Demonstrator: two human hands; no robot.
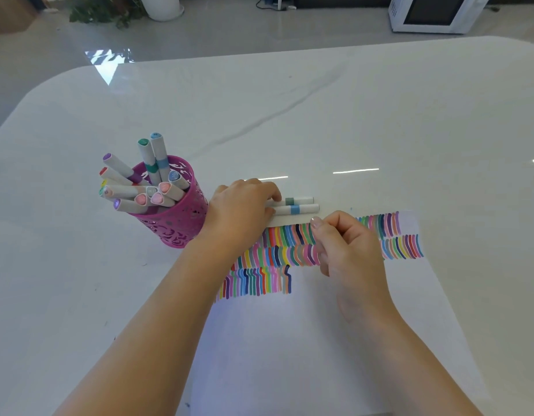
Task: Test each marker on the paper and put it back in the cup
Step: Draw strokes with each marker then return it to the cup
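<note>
My left hand [241,211] lies flat-fingered on two markers [300,205] at the paper's [289,340] far edge, probably to stop them rolling, beside the cup [175,229]; my right hand [347,247] is curled, around what I cannot tell.

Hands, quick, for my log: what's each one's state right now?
Left hand: open, fingertips resting on the two markers lying flat.
Right hand: closed, fingers curled, nothing visible inside.
</note>
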